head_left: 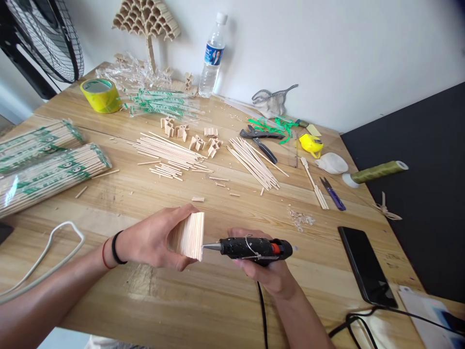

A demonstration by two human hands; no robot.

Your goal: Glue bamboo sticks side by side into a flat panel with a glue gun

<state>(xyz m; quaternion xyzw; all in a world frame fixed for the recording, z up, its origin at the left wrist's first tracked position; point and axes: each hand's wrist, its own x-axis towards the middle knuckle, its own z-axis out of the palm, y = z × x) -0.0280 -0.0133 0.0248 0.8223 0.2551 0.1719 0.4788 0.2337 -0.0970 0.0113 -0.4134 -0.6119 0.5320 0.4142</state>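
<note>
In the head view my left hand (156, 237) is closed around a block of wooden sticks (192, 235) set side by side, held above the table. My right hand (267, 276) grips a black glue gun (243, 248) with a red part near its rear. The gun's metal nozzle points left and meets the block's right edge near the bottom. From the gun a black cord (262, 315) runs down toward the table's front edge. Beyond my hands lie loose wooden sticks (167, 150) and several small stick pieces (197, 143) joined in clusters.
Packs of sticks (51, 177) and yellow tape (100, 97) lie left. A water bottle (212, 58) and a tree-shaped stick model (147, 22) stand at the back. Pliers (259, 138), purple snips (332, 194), a phone (366, 266) and a thread spool (379, 173) are at right.
</note>
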